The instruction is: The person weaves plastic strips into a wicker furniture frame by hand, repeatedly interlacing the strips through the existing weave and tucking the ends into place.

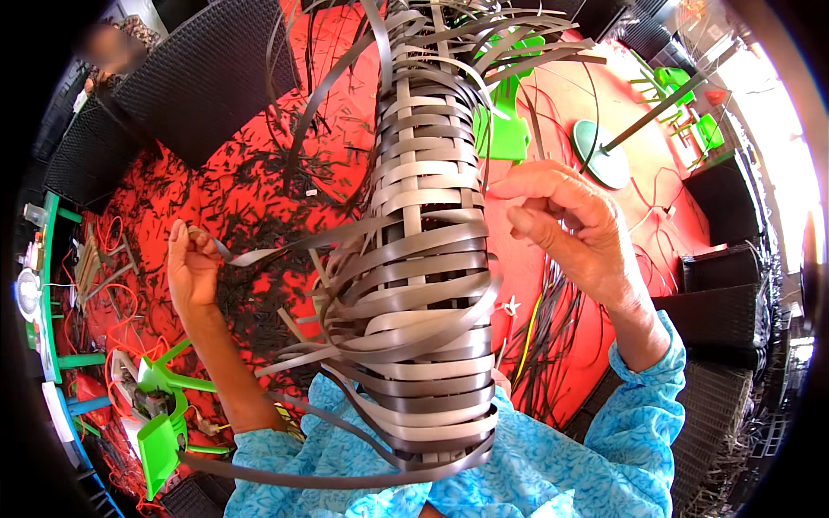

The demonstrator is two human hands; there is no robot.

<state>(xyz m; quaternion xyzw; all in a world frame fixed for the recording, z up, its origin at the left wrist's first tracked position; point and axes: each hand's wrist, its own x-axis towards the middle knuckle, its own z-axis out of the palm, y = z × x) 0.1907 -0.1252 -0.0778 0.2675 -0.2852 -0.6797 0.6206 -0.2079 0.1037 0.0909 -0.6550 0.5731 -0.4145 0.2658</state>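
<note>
In front of me stretches a long piece of weaving (432, 211), grey and brown flat strips wound in bands across lighter lengthwise ones. My left hand (195, 266) is out to the left, its fingers closed on the end of a flat strip (285, 249). That strip runs twisted from the hand to the weaving's left side. Close to the right edge of the weaving is my right hand (574, 226), fingers curled and thumb apart from them, with nothing visible between. Loose strip ends fan out at the far end, and a long brown strip (328, 476) loops across the near end.
Dark strip scraps (255, 298) litter the red floor. Green plastic chairs (160, 453) stand at the lower left and beyond the weaving. A round green base with a pole (602, 154) is at right. Black woven furniture (207, 78) stands far left. Another person (112, 52) is behind it.
</note>
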